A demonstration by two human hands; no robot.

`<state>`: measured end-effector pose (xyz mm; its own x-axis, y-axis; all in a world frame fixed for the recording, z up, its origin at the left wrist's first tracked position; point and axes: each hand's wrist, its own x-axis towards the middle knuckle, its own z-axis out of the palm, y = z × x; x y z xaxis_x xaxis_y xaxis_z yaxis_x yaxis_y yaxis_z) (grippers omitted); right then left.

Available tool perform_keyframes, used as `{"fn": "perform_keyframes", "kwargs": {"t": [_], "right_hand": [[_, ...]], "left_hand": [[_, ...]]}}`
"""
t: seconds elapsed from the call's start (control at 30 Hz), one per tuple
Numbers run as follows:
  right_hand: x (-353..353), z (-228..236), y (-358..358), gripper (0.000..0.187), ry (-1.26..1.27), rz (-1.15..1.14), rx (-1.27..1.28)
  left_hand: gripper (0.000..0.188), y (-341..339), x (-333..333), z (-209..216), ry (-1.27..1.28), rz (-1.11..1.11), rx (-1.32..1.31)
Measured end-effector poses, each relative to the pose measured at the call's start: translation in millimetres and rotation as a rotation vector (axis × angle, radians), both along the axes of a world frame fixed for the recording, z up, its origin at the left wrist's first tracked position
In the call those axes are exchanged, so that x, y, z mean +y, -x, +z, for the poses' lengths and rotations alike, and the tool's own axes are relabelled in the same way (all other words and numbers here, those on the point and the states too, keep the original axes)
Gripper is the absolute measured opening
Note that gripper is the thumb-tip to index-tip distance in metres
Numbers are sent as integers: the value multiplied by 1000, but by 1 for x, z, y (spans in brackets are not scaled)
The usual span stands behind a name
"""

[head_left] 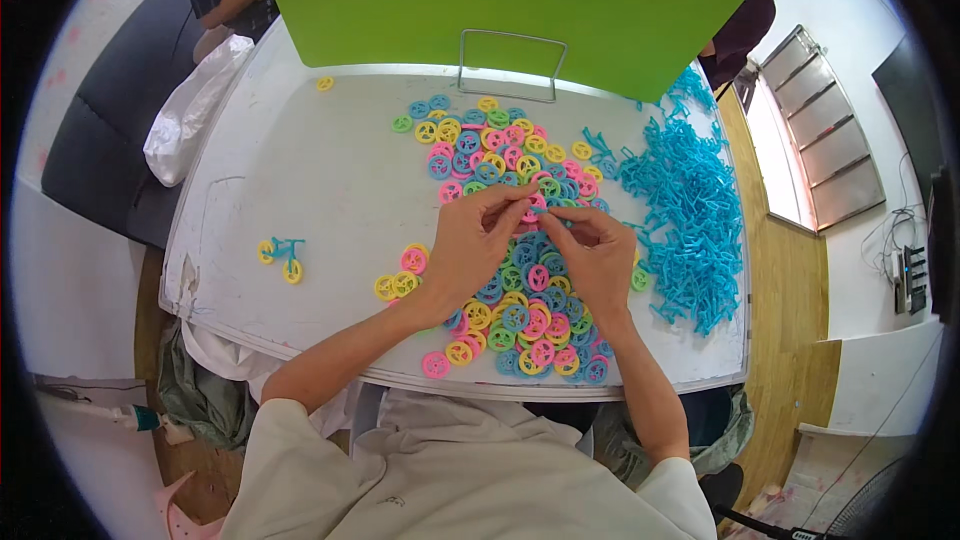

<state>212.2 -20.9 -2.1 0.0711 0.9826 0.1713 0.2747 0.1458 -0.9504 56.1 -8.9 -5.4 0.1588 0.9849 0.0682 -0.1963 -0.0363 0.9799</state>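
Note:
Over the middle of the white table, my two hands meet fingertip to fingertip. My left hand (474,243) is closed in a pinch on a small pink toy wheel (536,206). Closed too, my right hand (597,258) pinches a small blue plastic piece (541,210) against that wheel; most of the piece is hidden by the fingers. Beneath and around both hands spreads a pile of spoked toy wheels (515,317) in pink, yellow, green and blue. To the left lies a toy bicycle (287,249) with a blue frame and two yellow wheels.
A heap of blue plastic frames (688,215) covers the table's right side. Along the far edge stands a green panel (520,0) with a wire stand (512,65) before it. One yellow wheel (325,84) lies far left. Other people sit beyond the panel, partly hidden.

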Motion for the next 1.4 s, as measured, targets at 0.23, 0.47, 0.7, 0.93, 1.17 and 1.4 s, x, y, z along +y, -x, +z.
{"fn": "perform_keyframes", "kwargs": {"t": [0.23,0.47,0.7,0.93,1.17,1.4], "right_hand": [[6,11,-15,24,226,331,409],[18,-18,-28,26,-250,489,-141],[18,-9,-27,21,-29,162,219],[13,6,-30,16,-97,105,-174],[9,6,-27,17,-91,110,-127],[13,-6,-26,14,-211,188,-113]], "left_hand": [[22,18,13,8,100,-76,57],[21,11,15,7,118,-155,101],[13,11,15,-30,-707,255,986],[16,12,18,2,-107,49,478],[16,12,13,13,159,-137,129],[5,10,14,3,148,-103,49]]}}
